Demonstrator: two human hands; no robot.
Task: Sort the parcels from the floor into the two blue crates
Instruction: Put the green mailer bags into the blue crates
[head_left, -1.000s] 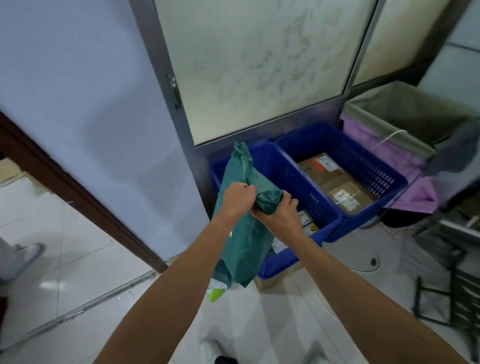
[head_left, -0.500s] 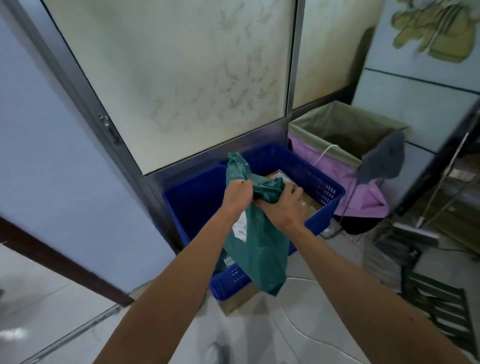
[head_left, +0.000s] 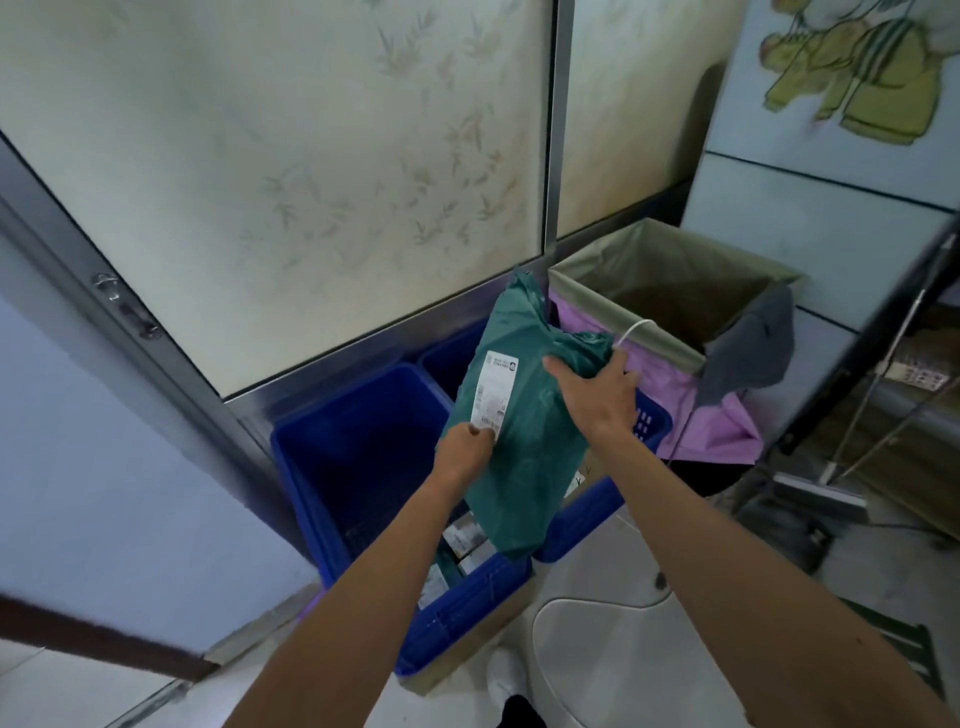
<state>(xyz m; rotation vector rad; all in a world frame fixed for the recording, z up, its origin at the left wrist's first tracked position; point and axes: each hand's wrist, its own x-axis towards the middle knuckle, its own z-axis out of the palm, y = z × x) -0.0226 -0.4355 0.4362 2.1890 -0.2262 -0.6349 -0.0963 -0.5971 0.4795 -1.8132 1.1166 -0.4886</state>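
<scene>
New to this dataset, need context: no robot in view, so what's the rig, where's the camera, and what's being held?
There is no machine here. A person works with bare hands, and every picture comes from one wide-angle camera worn on their head. It looks forward and down, so you see both forearms from above.

The left hand pinches the green parcel at the lower end of its label. The right hand grips the bag's bunched top. The parcel hangs in the air over two blue crates on the floor.

The left crate has a few small parcels at its near end. The right crate is mostly hidden behind the bag. A lined bin stands to their right.
</scene>
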